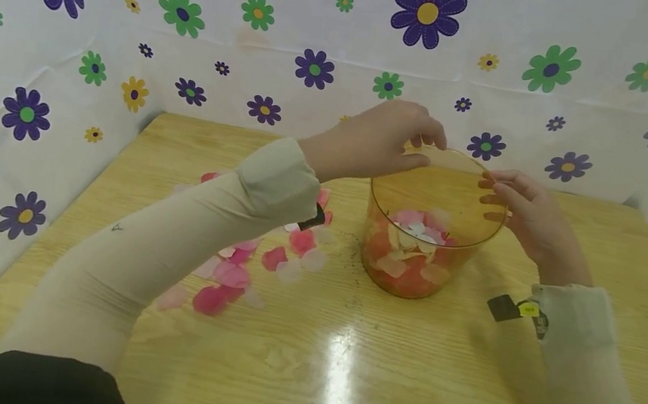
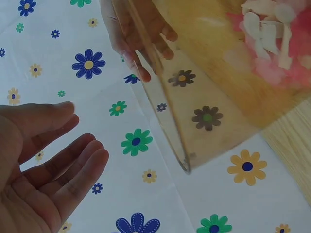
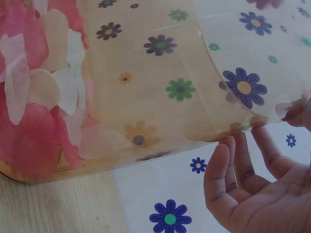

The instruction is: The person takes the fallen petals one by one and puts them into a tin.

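Note:
An amber see-through round container [image 1: 417, 272] with pink, red, cream and white petals [image 1: 417, 230] inside stands on the wooden table. Above its far left rim, my left hand [image 1: 386, 138] hangs with loosely bent fingers; the left wrist view shows nothing between its fingers and thumb. My right hand [image 1: 530, 212] is at the container's right side near the rim, fingers extended. In the right wrist view, its fingertips [image 3: 257, 128] rest against the outside of the wall. Part of those fingers shows through the tinted wall in the left wrist view.
Loose pink, red and white petals [image 1: 232, 276] lie scattered on the table [image 1: 273, 376] to the left of the container, partly hidden by my left forearm. Small dark specks [image 1: 359, 270] dot the wood beside it. A white flower-printed cloth [image 1: 361, 40] hangs around the table's back and sides.

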A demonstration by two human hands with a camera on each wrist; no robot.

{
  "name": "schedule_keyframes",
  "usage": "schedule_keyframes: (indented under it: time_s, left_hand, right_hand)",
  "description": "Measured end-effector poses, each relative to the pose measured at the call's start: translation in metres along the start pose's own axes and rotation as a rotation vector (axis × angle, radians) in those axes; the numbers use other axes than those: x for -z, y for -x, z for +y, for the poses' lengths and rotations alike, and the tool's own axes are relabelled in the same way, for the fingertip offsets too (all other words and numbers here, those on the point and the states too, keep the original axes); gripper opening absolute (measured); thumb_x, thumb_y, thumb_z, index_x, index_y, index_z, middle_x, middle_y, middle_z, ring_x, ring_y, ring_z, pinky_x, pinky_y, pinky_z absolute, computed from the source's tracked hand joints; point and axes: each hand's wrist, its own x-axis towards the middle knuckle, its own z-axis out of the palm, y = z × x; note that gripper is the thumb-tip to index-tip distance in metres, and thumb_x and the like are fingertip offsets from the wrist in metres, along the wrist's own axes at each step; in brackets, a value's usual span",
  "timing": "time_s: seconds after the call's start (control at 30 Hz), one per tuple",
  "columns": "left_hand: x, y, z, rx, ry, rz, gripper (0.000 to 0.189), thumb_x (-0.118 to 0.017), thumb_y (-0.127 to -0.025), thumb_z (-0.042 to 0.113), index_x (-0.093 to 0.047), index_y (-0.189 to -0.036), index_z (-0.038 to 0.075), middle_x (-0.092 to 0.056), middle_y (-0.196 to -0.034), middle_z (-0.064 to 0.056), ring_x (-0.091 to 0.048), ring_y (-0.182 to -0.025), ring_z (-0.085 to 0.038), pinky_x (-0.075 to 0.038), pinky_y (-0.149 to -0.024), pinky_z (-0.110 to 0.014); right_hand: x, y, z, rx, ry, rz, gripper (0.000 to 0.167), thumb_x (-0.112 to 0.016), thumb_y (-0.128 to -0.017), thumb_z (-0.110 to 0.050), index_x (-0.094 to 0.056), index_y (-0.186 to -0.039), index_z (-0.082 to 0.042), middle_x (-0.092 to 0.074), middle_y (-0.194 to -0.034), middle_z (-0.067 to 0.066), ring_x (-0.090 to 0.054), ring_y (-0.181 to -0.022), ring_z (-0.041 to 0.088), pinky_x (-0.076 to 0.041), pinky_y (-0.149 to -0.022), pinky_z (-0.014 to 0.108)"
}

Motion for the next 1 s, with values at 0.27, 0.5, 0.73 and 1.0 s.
schedule_keyframes:
  time_s: [0.27, 0.5, 0.73, 1.0]
  left_hand:
    - [-0.008, 0.036, -0.016, 0.018, -0.055, 0.094, 0.029, -0.055, -0.094, 0.030, -0.061, -0.118, 0.014, -0.063, -0.112, -0.001, -0.057, -0.104, -0.015, -0.047, -0.092, -0.029]
    - [-0.019, 0.085, -0.044, 0.079, -0.104, 0.185, 0.027, -0.056, -0.093, 0.025, -0.062, -0.116, 0.012, -0.063, -0.118, -0.003, -0.057, -0.114, -0.020, -0.048, -0.097, -0.036]
    - [-0.040, 0.137, -0.085, 0.211, -0.057, 0.057, 0.033, -0.061, -0.090, 0.025, -0.060, -0.119, 0.009, -0.062, -0.118, -0.008, -0.058, -0.109, -0.026, -0.048, -0.095, -0.042]
    - [-0.069, 0.183, -0.113, 0.334, 0.071, -0.211, 0.040, -0.064, -0.087, 0.018, -0.055, -0.127, 0.015, -0.053, -0.133, -0.006, -0.054, -0.118, -0.027, -0.047, -0.098, -0.047]
  right_hand:
    - [-0.002, -0.001, 0.002, 0.011, -0.013, -0.018, 0.015, -0.048, -0.098, -0.022, -0.059, -0.108, -0.021, -0.057, -0.110, -0.011, -0.052, -0.097, 0.008, -0.049, -0.078, 0.018]
    - [-0.003, 0.001, 0.001, 0.024, -0.036, -0.022, 0.016, -0.047, -0.098, -0.020, -0.060, -0.108, -0.022, -0.058, -0.109, -0.011, -0.054, -0.097, 0.007, -0.049, -0.077, 0.018]
    - [-0.003, 0.002, -0.002, 0.020, -0.050, -0.025, 0.016, -0.048, -0.098, -0.019, -0.060, -0.107, -0.020, -0.059, -0.108, -0.011, -0.054, -0.096, 0.008, -0.049, -0.077, 0.018]
    - [-0.004, 0.001, 0.000, 0.048, -0.065, -0.036, 0.017, -0.047, -0.098, -0.017, -0.061, -0.107, -0.019, -0.060, -0.107, -0.010, -0.055, -0.095, 0.007, -0.050, -0.077, 0.018]
